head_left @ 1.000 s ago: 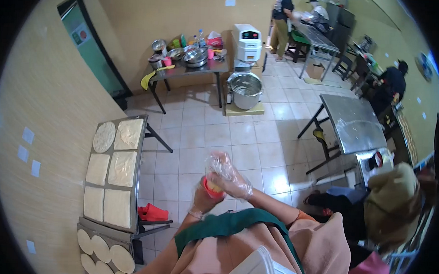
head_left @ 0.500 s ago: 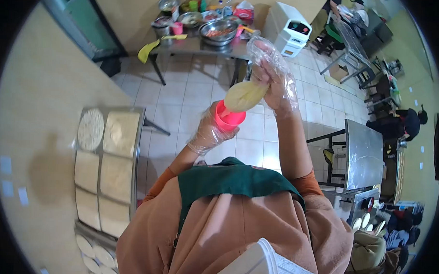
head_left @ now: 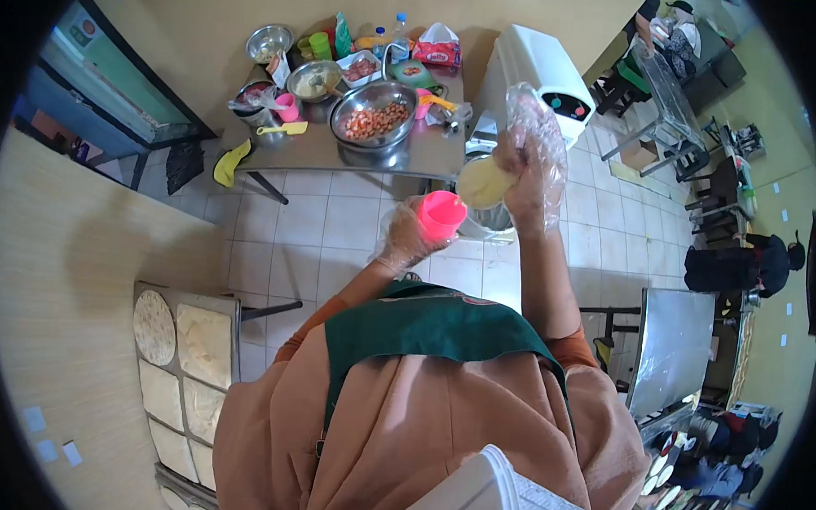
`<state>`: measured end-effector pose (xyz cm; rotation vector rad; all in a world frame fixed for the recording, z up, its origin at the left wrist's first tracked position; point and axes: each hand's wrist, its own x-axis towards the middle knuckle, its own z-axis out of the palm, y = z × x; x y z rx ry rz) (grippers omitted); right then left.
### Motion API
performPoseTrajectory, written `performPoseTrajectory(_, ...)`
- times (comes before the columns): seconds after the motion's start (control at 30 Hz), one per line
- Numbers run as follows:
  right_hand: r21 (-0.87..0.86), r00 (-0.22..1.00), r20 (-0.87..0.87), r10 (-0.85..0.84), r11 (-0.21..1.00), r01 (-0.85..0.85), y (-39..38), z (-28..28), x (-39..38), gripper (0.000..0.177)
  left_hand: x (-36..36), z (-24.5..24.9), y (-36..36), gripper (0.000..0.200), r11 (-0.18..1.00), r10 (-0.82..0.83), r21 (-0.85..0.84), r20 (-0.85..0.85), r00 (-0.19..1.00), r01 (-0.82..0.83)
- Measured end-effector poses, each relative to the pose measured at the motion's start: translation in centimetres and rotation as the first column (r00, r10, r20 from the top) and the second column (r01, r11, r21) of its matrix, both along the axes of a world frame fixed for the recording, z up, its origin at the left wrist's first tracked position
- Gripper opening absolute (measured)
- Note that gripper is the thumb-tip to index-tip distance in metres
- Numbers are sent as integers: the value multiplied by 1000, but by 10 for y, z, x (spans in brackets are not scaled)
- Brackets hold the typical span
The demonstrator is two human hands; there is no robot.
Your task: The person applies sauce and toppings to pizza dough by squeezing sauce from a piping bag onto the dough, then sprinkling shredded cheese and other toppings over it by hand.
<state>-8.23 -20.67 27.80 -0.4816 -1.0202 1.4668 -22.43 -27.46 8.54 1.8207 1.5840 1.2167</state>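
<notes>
Gripping a pink cup (head_left: 441, 213), the gloved left hand (head_left: 401, 244) is closing its fingers around the cup's side and holding it out in front of the chest. Just to its right and a little higher, the gloved right hand (head_left: 529, 183) is squeezing a clear bag (head_left: 482, 181) of pale yellow filling, with the bag's full end nearly touching the cup's rim. Both are hanging over the tiled floor, near a far table (head_left: 429, 152) that is carrying a metal bowl (head_left: 373, 117), with a white machine (head_left: 545, 75) beside it. Low on the left, flat dough sheets (head_left: 203, 342) are lying on a tray (head_left: 237, 339). Another person in black (head_left: 740, 265) is standing far right.
</notes>
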Motion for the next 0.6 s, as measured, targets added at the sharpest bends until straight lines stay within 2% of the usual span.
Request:
performPoseTrajectory(0.07, 0, 998, -65, 27, 1000, -27, 47, 2, 1, 21, -1, -14, 39, 71, 996, 87, 11, 27, 996, -87)
performPoseTrajectory(0.1, 4, 997, -72, 14, 1000, -14, 68, 6, -3, 20, -2, -10, 54, 67, 981, 171, -80, -71, 983, -176)
performPoseTrajectory(0.17, 7, 999, -42, -31, 999, 31, 103, 14, -17, 12, -7, -25, 92, 67, 964, 214, -151, -32, 976, -217)
performPoseTrajectory(0.3, 15, 1000, 6, -11, 1000, 11, 176, -3, -23, 13, -9, -101, 169, 72, 929, 313, -181, -86, 946, -323)
performPoseTrajectory(0.33, 3, 1000, 18, -6, 1000, 6, 192, -7, -25, 13, -10, -112, 187, 73, 917, 331, -200, -97, 939, -344)
performPoseTrajectory(0.37, 6, 999, 50, -17, 1000, 17, 206, -12, -27, 14, -9, -123, 206, 73, 880, 328, -322, -122, 937, -350)
performPoseTrajectory(0.47, 9, 994, 107, -29, 1000, 28, 243, -30, -33, 12, -13, -179, 255, 72, 884, 338, -307, -102, 936, -353)
performPoseTrajectory(0.5, -4, 995, 103, -17, 1000, 18, 255, -38, -36, 9, -14, -181, 268, 73, 832, 364, -408, -111, 925, -376)
performPoseTrajectory(0.6, -60, 984, 175, 23, 998, -12, 280, -44, -41, 11, -18, -189, 291, 83, 864, 354, -335, -128, 927, -376)
